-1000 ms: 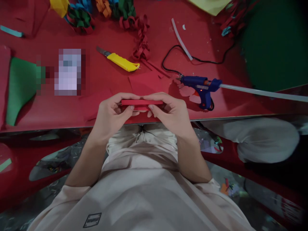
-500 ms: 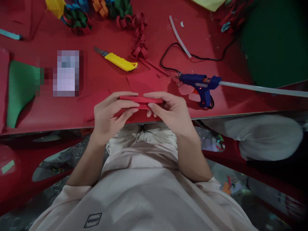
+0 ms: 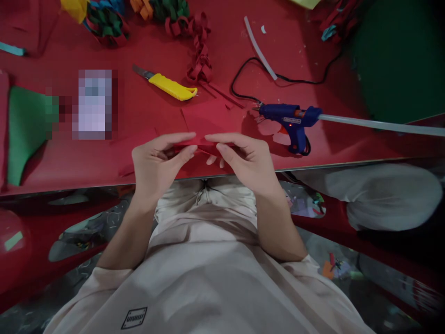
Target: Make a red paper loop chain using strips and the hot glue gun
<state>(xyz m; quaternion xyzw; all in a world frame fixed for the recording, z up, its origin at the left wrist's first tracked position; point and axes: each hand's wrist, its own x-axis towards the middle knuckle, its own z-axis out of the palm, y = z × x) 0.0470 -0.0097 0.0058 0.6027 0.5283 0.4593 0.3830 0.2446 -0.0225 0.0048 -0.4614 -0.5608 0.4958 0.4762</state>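
Near the table's front edge, a folded piece of red paper [image 3: 206, 148] is pinched between both my hands. My left hand [image 3: 153, 162] is closed on its left end, thumb below and fingers above. At the other end my right hand [image 3: 250, 160] grips it between thumb and forefinger, other fingertips showing underneath. Red on red makes the paper's outline hard to follow. Just behind it lie flat red paper pieces [image 3: 208, 116]. A blue hot glue gun [image 3: 290, 120] with its light lit rests on its side to the right, a long glue stick in its back.
A yellow utility knife [image 3: 172, 87] lies with its blade out. Curly paper chains [image 3: 200, 60] sit at the back. A loose glue stick [image 3: 259, 48] lies by the black cord [image 3: 239, 74]. Green paper [image 3: 26, 132] and a blurred-out rectangle [image 3: 93, 104] are at left. Another person's leg [image 3: 392, 195] is at right.
The red paper's two layers, apart before, are now pressed closer together. My left fingers have come together over it, and my right thumb has shifted slightly along it.
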